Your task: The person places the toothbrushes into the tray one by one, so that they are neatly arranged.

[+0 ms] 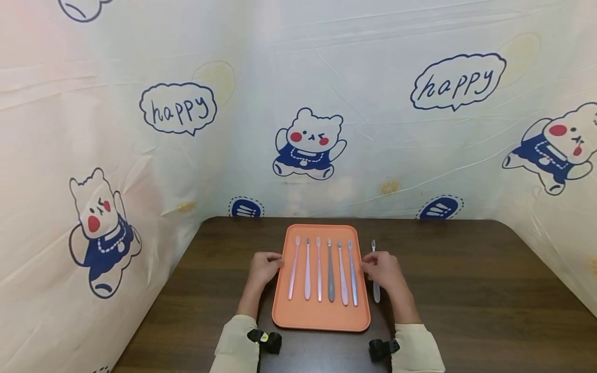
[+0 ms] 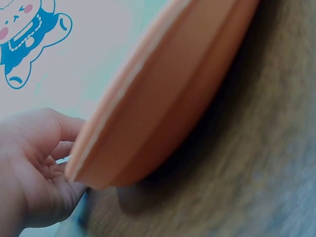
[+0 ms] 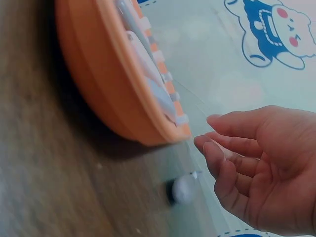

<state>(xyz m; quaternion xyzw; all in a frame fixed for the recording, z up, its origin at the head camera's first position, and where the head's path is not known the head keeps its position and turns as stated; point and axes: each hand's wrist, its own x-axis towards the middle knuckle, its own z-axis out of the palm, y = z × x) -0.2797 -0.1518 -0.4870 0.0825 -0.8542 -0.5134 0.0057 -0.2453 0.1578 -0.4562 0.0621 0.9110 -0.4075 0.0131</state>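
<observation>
An orange tray [image 1: 322,317] lies on the table with several toothbrushes [image 1: 330,269] side by side in it, heads toward the far end. At the tray's left rim, my left hand [image 1: 264,268] grips the edge between thumb and fingers; the rim hides the fingertips in the left wrist view. My right hand [image 1: 383,269] is beside the right rim, its fingers loosely bent around nothing. A small gap parts it from the tray [image 3: 94,74] in the right wrist view. Partly under that hand, one more toothbrush [image 1: 376,292] lies on the table.
A dark brown wooden table [image 1: 475,290] carries everything. Behind it and at both sides hangs a pale curtain [image 1: 373,77] printed with cartoon bears. Wrist cameras [image 1: 270,342] are strapped over the light sleeves [image 1: 416,347].
</observation>
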